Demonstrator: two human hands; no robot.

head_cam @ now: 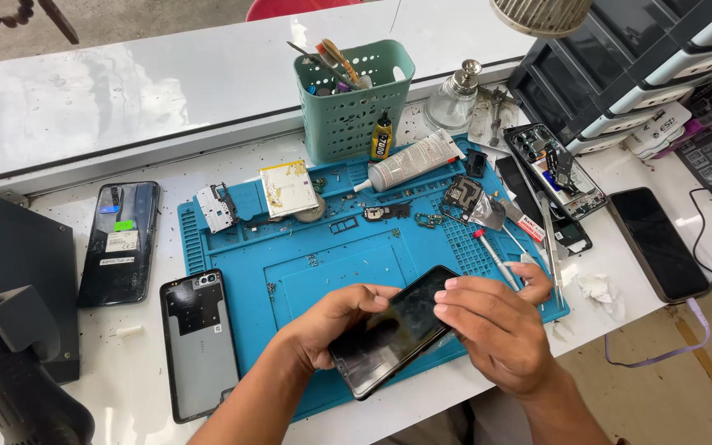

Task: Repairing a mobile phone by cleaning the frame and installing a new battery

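Bright, even daylight fills the scene, strongest on the glossy white ledge (125, 91) at the top, which shows pale washed-out glare. Shadows under the hands and tools on the blue mat (306, 272) are short and soft. Focus is sharp across the middle, with slight wide-angle stretching and softness toward the corners.

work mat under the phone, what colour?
Blue. The work mat lies under the phone held in both hands; the head view shows it plainly.
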